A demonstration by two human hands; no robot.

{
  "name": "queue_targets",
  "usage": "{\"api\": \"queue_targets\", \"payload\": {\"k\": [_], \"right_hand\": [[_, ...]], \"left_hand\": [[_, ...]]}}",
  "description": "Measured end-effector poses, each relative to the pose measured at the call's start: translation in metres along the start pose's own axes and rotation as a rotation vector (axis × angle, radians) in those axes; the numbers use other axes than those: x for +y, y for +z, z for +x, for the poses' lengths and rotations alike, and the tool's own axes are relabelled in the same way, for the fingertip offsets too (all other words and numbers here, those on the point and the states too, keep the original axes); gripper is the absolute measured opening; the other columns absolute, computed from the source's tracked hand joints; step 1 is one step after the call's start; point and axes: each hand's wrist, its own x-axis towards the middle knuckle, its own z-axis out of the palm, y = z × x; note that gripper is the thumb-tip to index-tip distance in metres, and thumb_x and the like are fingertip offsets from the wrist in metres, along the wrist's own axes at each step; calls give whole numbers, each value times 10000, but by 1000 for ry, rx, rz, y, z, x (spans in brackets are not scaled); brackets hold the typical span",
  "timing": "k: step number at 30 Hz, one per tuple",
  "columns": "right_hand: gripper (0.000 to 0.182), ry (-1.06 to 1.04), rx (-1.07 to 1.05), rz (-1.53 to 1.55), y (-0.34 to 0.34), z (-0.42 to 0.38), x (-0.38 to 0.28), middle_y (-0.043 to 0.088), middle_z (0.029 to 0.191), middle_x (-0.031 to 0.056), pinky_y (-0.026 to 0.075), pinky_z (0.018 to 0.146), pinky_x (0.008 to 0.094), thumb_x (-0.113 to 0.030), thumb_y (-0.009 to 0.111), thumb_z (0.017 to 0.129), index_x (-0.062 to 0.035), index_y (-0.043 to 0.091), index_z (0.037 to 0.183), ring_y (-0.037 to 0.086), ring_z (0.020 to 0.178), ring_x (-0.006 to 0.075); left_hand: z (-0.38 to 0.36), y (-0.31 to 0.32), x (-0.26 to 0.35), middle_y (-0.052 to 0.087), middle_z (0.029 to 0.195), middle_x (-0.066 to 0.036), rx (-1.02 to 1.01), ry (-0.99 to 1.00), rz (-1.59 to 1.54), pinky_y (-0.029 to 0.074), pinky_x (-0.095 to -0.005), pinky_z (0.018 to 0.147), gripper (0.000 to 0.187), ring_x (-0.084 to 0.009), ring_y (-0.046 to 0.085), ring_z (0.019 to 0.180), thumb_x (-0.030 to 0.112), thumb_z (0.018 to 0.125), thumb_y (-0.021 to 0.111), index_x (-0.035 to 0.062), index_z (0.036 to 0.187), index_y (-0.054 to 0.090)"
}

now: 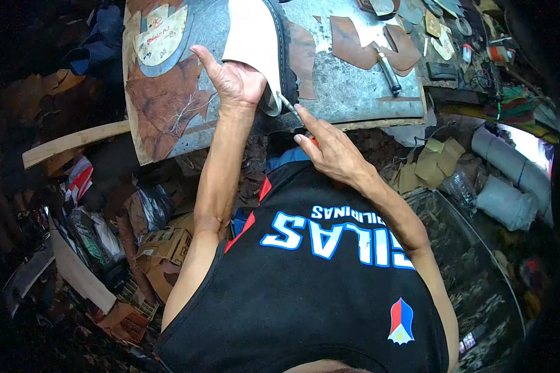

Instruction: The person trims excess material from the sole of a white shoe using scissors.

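White shoe [250, 31] lies ahead-left of right hand [337, 153], black sole edge [285, 53] toward it. Right hand pinched closely round slim tool [286, 102], tip at shoe's near end. Left hand [239, 84], thumb spread, fingers hidden behind shoe: hold cannot be told. Risk: overpressing or slack support may let tip skid, scuffing shoe, jabbing left hand.

Grey worktable [348, 93] amid dim clutter [165, 245]

Light is strongest on the worn grey flat tabletop [339, 99], and white glare lies on its far part. The smooth white curved piece [250, 31] there looks to me almost washed out. Below, all is dimmer; outer edges bend into black.
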Motion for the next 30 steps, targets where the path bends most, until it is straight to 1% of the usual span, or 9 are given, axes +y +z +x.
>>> {"api": "queue_targets", "payload": {"k": [5,8,10,16,17,19,23,25,30], "right_hand": [[585,40,-80,11,0,-2,-8,575,888,208,462,782,430,-208,571,927,-64,325,1438,586,842,361],[582,1,1,-2,0,-1,-3,575,887,208,462,783,431,-206,571,926,-62,328,1436,587,843,362],[582,7,13,4,0,-1,0,572,884,243,472,750,496,-273,548,932,-65,332,1430,589,819,416],[572,-19,27,12,4,-2,0,573,888,237,475,757,494,-264,547,932,-70,329,1423,588,818,419],[572,-19,27,11,3,-2,1,573,888,237,475,757,494,-264,547,932,-70,329,1423,588,818,419],[574,-2,23,-12,2,-1,2,574,887,232,476,761,495,-264,550,930,-80,325,1424,589,829,413],[578,-20,25,-1,4,-3,1,572,885,232,478,760,495,-266,550,930,-87,321,1430,590,830,411],[575,26,-38,-28,2,-3,-7,581,898,216,459,790,438,-207,563,930,-53,328,1432,587,850,376],[579,31,-47,-5,2,-1,-10,587,923,224,458,804,441,-204,564,929,-56,326,1435,588,868,380]], "left_hand": [[2,4,-2,408,1428,-136,-90,-11,-36,260,-435,1135,1200,-282,373,1322,815,634,609,-61,1399,316],[3,0,2,435,1412,-132,-118,-15,-49,290,-442,1117,1106,-287,403,1302,779,688,580,-36,1396,342],[4,-3,3,453,1401,-130,-140,-24,-59,310,-446,1104,1044,-291,423,1288,756,724,560,-18,1394,359],[3,-8,5,506,1368,-123,-200,-54,-89,369,-460,1068,862,-300,484,1249,685,831,502,33,1388,410],[2,-7,3,506,1368,-123,-200,-54,-91,369,-460,1068,862,-300,484,1249,685,831,502,33,1388,410],[-3,3,4,417,1421,-140,-32,8,30,262,-434,1136,1189,-282,375,1322,817,638,604,-57,1396,325],[-5,5,7,415,1423,-145,-34,-8,18,263,-435,1136,1180,-283,375,1326,816,644,600,-56,1393,330],[-3,5,8,403,1429,-140,-47,9,21,257,-435,1135,1189,-280,358,1332,815,640,605,-57,1397,321],[-1,0,5,405,1426,-137,-80,-6,-16,262,-430,1131,1180,-278,361,1328,807,648,609,-55,1400,318]]}}
